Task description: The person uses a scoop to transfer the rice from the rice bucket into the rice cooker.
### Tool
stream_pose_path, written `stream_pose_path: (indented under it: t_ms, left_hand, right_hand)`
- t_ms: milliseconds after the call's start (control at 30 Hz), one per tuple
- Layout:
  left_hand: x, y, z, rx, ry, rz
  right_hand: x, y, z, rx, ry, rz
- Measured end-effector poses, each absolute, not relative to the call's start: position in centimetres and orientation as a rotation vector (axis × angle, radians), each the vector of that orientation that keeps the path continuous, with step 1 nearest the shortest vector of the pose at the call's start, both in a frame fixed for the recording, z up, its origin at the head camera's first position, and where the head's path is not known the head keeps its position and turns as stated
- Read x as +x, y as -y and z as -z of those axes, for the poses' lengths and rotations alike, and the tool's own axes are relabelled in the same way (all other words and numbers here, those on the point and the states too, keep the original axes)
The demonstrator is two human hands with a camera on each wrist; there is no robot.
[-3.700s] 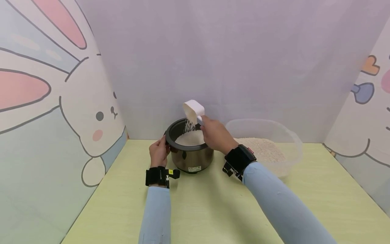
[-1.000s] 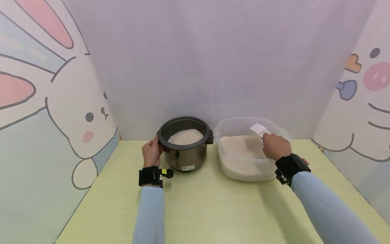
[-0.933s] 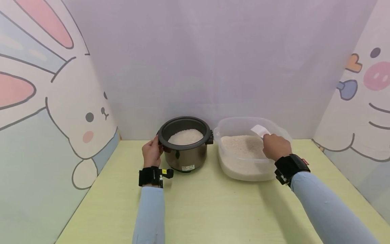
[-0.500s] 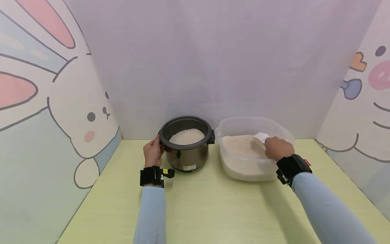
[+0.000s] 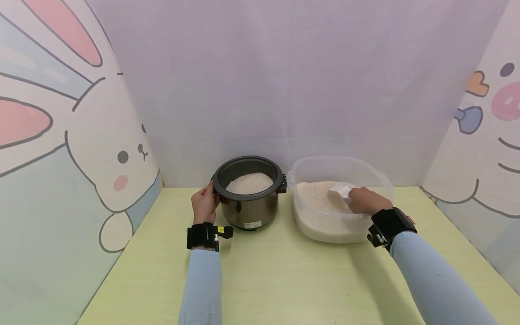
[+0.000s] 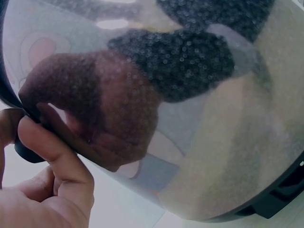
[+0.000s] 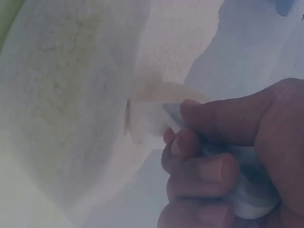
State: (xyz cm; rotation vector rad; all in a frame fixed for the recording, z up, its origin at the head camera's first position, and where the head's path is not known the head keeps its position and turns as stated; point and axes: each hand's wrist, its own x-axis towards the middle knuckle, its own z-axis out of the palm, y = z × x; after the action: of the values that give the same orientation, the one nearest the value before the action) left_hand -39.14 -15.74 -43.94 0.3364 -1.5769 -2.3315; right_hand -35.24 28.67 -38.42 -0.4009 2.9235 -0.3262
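Note:
My left hand holds the left side of a brown metallic rice cooker with a dark rim. In the left wrist view its thumb and fingers pinch the small black handle. White rice lies inside the cooker. To the right stands a translucent plastic tub part full of rice. Over its right side reaches my right hand, gripping the handle of a white measuring scoop. The scoop's bowl is down in the rice; in the right wrist view the fingers curl round its handle.
Both vessels stand at the back of a pale yellow-green table, near a plain light curtain. Cartoon panels flank the table: a rabbit on the left, a pink-nosed figure on the right.
Earlier my right hand poured rice from the scoop into the cooker. It has since moved right to the tub, and the scoop has gone down into the rice. My left hand keeps its hold.

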Motion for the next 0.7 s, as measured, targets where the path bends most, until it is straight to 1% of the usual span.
stream_pose_path:
  t_ms: [333,700]
  left_hand:
    - [-39.15,15.78,43.79,0.343,1.581,2.335]
    - [-39.27,15.75,44.05,0.348,1.587,2.326]
  right_hand:
    - [-35.32,-28.56,38.25,-0.586,-2.869,0.437]
    - [-35.66,-28.63,38.26,-0.647,-2.756,0.588]
